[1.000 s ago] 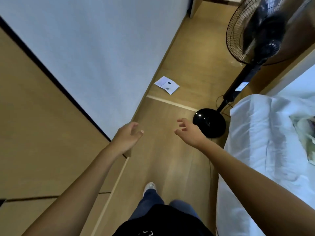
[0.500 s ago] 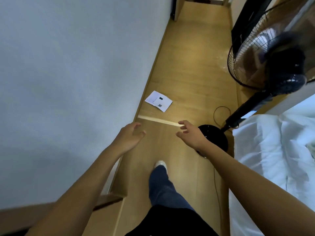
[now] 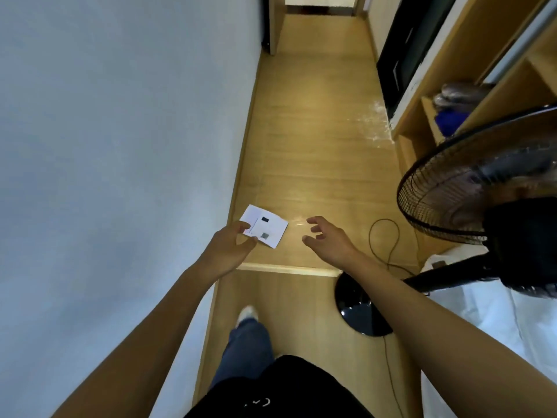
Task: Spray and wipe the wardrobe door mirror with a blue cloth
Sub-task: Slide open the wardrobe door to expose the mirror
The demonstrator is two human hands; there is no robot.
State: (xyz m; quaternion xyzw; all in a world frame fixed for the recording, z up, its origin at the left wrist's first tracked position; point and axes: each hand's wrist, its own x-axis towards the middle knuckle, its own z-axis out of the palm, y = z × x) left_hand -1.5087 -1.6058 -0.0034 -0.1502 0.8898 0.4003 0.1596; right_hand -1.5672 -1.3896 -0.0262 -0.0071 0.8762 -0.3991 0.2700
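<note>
A pale blue-white wall (image 3: 114, 146) fills the left side of the head view, plain and matte. Beside it a light wooden floor (image 3: 313, 140) runs away down a narrow passage, with a raised wooden strip (image 3: 286, 269) across it and a whitish, wet-looking patch (image 3: 380, 122) near the right-hand furniture.

On the right stands an open wooden wardrobe unit (image 3: 494, 79) with shelves. On one shelf lies a bright blue bundle of fabric (image 3: 450, 121), crumpled and partly hidden behind the fan; whether it is the cloth of the task I cannot tell. Above it sits a dark grey folded item (image 3: 461, 93). A dark glossy panel (image 3: 404, 52) stands farther along the same side; whether it is the mirror door I cannot tell.

A black pedestal fan (image 3: 470, 188) leans across the right foreground, its round base (image 3: 358, 309) on the floor and a thin cable (image 3: 384, 239) looping beside it. White bedding (image 3: 488, 321) shows at the lower right.

The person's blue-jeaned leg (image 3: 247, 351) and pale shoe (image 3: 247, 313) step forward. Both bare arms reach out. The left hand (image 3: 229, 248) has loosely curved fingers and grips nothing; it overlaps a white slip of paper (image 3: 266, 226) lying on the floor. The right hand (image 3: 328, 239) is spread, fingers relaxed, empty.
</note>
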